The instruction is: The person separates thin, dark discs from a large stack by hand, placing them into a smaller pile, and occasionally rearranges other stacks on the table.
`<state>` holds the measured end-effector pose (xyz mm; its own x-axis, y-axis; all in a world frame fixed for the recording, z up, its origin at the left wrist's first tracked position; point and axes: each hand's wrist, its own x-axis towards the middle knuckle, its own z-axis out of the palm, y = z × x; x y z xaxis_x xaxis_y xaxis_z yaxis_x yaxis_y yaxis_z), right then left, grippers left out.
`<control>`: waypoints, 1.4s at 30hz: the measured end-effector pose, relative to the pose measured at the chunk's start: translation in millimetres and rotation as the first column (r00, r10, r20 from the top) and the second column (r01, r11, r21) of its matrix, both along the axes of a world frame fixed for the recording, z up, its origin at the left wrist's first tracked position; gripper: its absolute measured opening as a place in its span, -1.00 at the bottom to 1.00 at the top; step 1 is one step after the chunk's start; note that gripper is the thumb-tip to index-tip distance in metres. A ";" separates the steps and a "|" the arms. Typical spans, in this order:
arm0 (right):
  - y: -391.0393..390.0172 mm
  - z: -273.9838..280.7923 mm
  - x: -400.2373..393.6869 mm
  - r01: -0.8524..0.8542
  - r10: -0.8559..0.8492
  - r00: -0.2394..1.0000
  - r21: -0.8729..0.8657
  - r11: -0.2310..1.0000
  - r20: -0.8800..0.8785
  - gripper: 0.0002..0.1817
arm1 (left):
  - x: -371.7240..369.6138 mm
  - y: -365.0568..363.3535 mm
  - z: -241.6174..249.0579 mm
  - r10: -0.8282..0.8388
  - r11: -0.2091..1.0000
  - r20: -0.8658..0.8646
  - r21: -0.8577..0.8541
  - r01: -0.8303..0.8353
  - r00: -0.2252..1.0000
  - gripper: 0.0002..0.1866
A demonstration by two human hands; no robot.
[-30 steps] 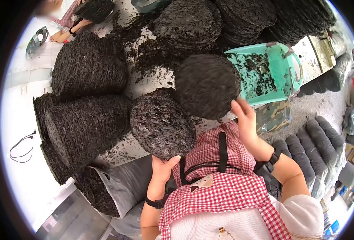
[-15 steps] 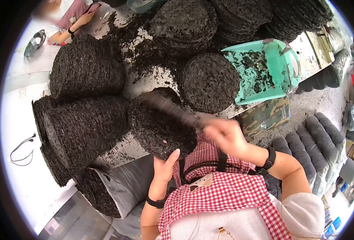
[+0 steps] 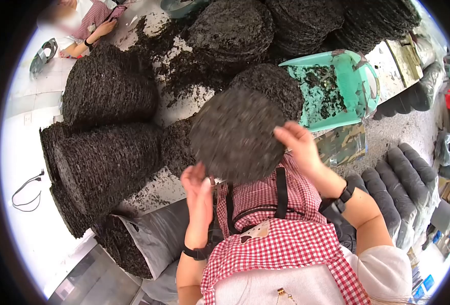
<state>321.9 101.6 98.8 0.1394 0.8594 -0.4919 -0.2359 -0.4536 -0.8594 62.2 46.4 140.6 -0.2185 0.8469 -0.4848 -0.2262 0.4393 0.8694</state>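
Observation:
A round, dark sheet of dried seaweed (image 3: 237,137), slightly blurred, is held up in front of me with its flat face toward the camera. My right hand (image 3: 303,152) grips it by its right edge. At its lower left edge is my left hand (image 3: 198,190), palm turned up and fingers apart. Behind the sheet, more dark seaweed (image 3: 178,147) lies on the table, partly covered by it. Another round stack (image 3: 281,86) shows just beyond the sheet's upper right edge.
Two large seaweed stacks lie on their sides at left, the nearer stack (image 3: 108,165) and the farther stack (image 3: 110,86). A green dustpan (image 3: 354,84) holding dark scraps sits at right. Filled bags (image 3: 395,178) stand on the floor. A co-worker's hand (image 3: 105,28) shows at top left.
The seaweed sheet, edge-on and blurred before, now faces me flat and is farther right. My right hand has risen slightly. My left hand has left the seaweed it held and its fingers have spread.

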 end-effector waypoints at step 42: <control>-20.0 36.6 -32.3 -0.172 -0.076 0.843 0.400 0.900 0.532 -0.48 | -48.6 -27.1 15.1 -0.281 0.956 0.269 -0.009 0.294 0.921 -0.21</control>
<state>289.5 81.6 135.4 0.2206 0.9740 0.0512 0.3170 -0.0220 -0.9482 13.6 19.4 155.7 0.1715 0.8281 -0.5336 -0.3006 0.5598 0.7722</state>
